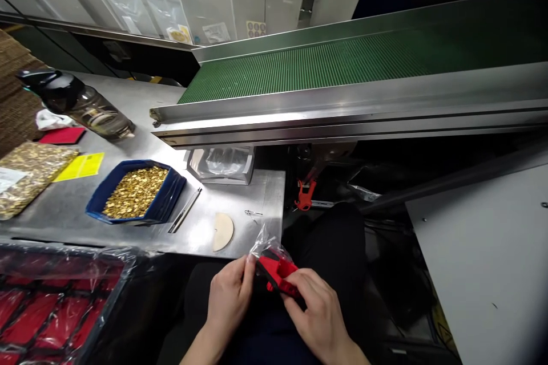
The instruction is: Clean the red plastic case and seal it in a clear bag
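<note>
Over my lap, my right hand grips a red and black plastic part whose exact kind I cannot make out. My left hand pinches a clear plastic bag that lies against the far end of that part. Whether the part sits inside the bag or behind it I cannot tell. Just beyond my hands, a pale half-round disc and a few small metal pieces lie on the metal table.
A blue bin of small brass-coloured pieces stands left, beside tweezers. Behind are a box of clear bags, a bottle and a green conveyor. A crate of red parts is lower left; a white surface is right.
</note>
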The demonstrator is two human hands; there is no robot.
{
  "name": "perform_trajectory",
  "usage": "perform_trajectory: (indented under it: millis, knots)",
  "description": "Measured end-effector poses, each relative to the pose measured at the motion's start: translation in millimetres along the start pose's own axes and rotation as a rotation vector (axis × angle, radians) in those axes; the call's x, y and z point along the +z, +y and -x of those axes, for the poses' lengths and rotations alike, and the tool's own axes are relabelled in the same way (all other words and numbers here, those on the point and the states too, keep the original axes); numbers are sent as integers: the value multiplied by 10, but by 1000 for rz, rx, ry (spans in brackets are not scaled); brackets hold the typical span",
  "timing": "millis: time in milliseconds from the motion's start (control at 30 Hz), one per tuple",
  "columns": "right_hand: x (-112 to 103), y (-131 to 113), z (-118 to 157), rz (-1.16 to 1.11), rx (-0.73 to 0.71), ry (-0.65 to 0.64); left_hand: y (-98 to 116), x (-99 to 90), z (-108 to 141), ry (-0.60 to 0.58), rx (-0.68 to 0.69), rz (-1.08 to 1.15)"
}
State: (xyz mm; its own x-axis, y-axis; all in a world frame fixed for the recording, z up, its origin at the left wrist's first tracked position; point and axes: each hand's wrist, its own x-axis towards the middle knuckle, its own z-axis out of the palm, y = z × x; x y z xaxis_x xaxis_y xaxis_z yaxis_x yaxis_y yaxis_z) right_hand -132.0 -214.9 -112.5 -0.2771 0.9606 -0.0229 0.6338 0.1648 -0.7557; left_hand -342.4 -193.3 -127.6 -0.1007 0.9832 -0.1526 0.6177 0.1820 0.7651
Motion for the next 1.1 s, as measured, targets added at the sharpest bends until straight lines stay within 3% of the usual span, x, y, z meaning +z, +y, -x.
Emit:
perform_trajectory:
  millis: [133, 267, 467, 633, 733, 867, 1100]
  knots:
    - [16, -85, -64, 134, 43, -31, 64, 45, 35, -11, 164, -110]
    - [11, -118, -127, 31, 149, 83, 149, 35, 36, -34, 246, -157]
    - [33, -90, -144, -458, 447, 176, 194, 48, -8, 7, 147, -175]
    - [71, -84, -193, -679, 449, 239, 282, 156, 15, -80, 93, -35]
    - [86, -94, -207, -585, 422, 176, 374, 182, 80, -122, 133, 85]
    - [70, -138, -240, -219, 342, 15, 411, 153, 146, -109, 192, 295]
    - [64, -262, -342, 180, 165, -144, 189, -58, 40, 28, -88, 97]
